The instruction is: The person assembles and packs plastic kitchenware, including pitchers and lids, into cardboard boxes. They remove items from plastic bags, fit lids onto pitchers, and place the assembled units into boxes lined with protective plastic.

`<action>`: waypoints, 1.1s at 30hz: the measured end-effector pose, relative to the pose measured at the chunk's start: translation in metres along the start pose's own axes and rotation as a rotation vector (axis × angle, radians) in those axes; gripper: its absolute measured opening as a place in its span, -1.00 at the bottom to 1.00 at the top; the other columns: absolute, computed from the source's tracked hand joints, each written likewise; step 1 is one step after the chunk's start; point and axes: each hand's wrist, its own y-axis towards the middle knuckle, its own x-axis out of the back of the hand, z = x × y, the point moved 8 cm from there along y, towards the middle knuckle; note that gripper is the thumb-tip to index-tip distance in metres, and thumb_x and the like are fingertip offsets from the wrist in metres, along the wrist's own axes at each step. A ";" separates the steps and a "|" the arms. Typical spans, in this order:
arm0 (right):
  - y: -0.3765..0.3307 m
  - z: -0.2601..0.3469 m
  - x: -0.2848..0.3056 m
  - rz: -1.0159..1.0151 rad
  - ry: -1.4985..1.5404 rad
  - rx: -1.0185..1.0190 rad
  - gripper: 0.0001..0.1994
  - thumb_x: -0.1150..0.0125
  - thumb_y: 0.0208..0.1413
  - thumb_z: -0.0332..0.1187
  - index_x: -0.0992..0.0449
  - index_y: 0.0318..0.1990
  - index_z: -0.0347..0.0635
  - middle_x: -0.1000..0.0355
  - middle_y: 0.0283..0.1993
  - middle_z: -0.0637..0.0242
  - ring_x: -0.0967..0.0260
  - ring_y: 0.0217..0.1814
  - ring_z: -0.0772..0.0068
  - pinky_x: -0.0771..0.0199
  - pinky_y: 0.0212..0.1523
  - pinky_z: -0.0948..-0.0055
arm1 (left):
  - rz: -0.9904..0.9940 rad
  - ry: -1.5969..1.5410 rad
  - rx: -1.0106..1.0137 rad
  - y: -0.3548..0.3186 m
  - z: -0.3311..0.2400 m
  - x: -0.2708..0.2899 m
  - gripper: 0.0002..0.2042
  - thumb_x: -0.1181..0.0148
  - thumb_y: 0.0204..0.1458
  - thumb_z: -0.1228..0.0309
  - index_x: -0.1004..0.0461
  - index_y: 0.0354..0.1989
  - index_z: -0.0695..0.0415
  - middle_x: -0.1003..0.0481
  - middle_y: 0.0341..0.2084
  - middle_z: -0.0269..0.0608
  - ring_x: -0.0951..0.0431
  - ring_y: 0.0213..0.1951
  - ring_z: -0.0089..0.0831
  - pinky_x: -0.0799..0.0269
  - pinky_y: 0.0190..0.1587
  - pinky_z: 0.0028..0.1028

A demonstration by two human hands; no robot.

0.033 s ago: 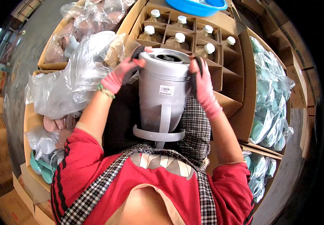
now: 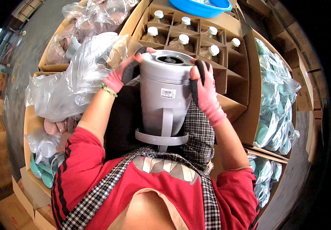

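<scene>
A grey plastic vacuum flask [image 2: 159, 103] stands between my knees, with a white label on its side. Its handle and a wide grey ring are at the end nearer me. The far end faces up as a round rim with a dark recess and a small grey disc inside. My left hand [image 2: 129, 71], in a pink and black glove, grips the left of that rim. On the right side of the rim my right hand [image 2: 205, 86], gloved alike, presses with thumb and fingers. Some fingertips of both hands are hidden behind the rim.
A divided carton [image 2: 232, 82] beyond the flask holds several bottle-like vessels [image 2: 183, 40] with white caps. Behind it sits a blue basin [image 2: 203, 9]. Cartons of bagged pink parts [image 2: 113, 17] and clear plastic bags [image 2: 71, 84] lie left; bagged green parts [image 2: 274, 96] fill cartons at right.
The flask has shifted slightly left and its rim has tipped a little, showing more of the disc inside. My right hand has moved slightly left and nearer to me, still at the rim.
</scene>
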 end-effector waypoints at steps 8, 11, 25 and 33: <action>0.015 -0.075 -0.041 0.113 0.918 -0.617 -0.44 0.19 -0.03 0.15 -0.35 -0.23 -0.24 -0.33 -0.44 0.34 -0.24 -0.39 0.57 -0.23 -0.28 0.61 | -0.478 0.441 -0.080 0.020 0.007 0.024 -0.66 0.16 0.04 0.20 -0.37 -0.25 0.24 -0.40 -0.36 -0.29 -0.35 -0.30 -0.53 -0.19 -0.16 -0.58; 0.012 -0.070 -0.026 0.034 0.515 -0.324 -0.48 0.21 0.01 0.10 -0.32 -0.22 -0.26 -0.33 -0.41 0.38 -0.24 -0.44 0.58 -0.28 -0.35 0.59 | -0.320 0.183 0.000 0.024 0.012 0.043 -0.64 0.19 0.05 0.21 -0.37 -0.26 0.30 -0.41 -0.36 -0.19 -0.40 -0.30 -0.53 -0.28 -0.21 -0.57; 0.011 -0.102 -0.067 0.429 1.669 -0.697 -0.63 0.20 0.06 -0.25 -0.20 -0.06 -0.34 -0.25 -0.09 0.05 -0.24 -0.06 0.22 -0.20 0.01 0.35 | -0.487 0.578 -0.118 0.007 0.001 -0.019 -0.52 0.17 0.00 0.07 -0.20 -0.09 0.27 -0.34 -0.24 -0.11 -0.29 -0.13 -0.34 -0.18 -0.07 -0.39; 0.015 -0.086 -0.062 0.168 1.267 -0.620 -0.55 0.19 0.06 -0.10 -0.17 -0.01 -0.26 -0.24 -0.06 0.12 -0.21 -0.03 0.27 -0.21 0.00 0.38 | -0.152 0.050 0.034 0.035 0.007 0.041 -0.43 0.22 -0.03 -0.07 -0.31 -0.17 0.28 -0.36 -0.22 -0.19 -0.32 -0.17 -0.56 -0.21 -0.12 -0.62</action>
